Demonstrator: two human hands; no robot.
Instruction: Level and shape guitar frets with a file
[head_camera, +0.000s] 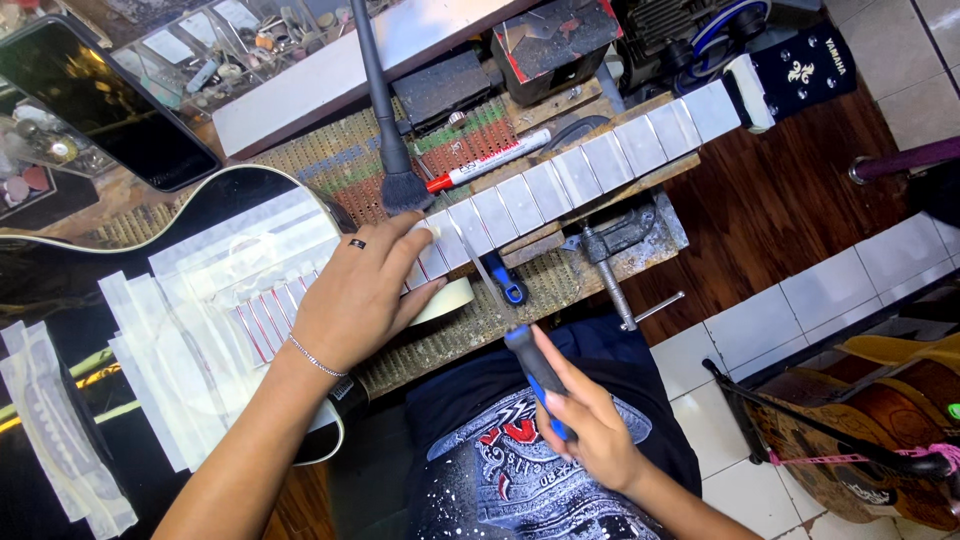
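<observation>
1. We see the left hand (360, 295) in mid-frame, fingers spread and pressed flat on the taped guitar neck (560, 180) where it meets the black guitar body (200, 200); it grasps nothing, only braces.
2. The right hand (590, 425) at lower centre is clenched round the blue handle of a thin file (500, 300), whose metal blade runs up-left and reaches the neck just beside the left fingertips.
3. The neck runs diagonally from mid-frame to the upper right, wrapped in pale masking-tape segments with narrow fret gaps between them.
4. Risk: the blade tip sits very close to the left index finger; we judge a slip along the fret could nick it.
5. Risk: a slip sideways could tear the tape and scratch the wood under it; the tape is thin cover only.
6. Risk: the tape roll (445, 298) lies under the left palm edge and could skid off the desk (470, 335) front.
7. The brush (395, 160) and red-capped marker (490, 160) lie just above the neck, crowding the far side.
8. The metal clamp (610, 245) with its screw handle juts out right of the file, limiting a rightward swing.
9. Open room: mostly toward the lower frame, over our lap; the desk edge is close there, then tiled floor (850, 280) at right.
</observation>
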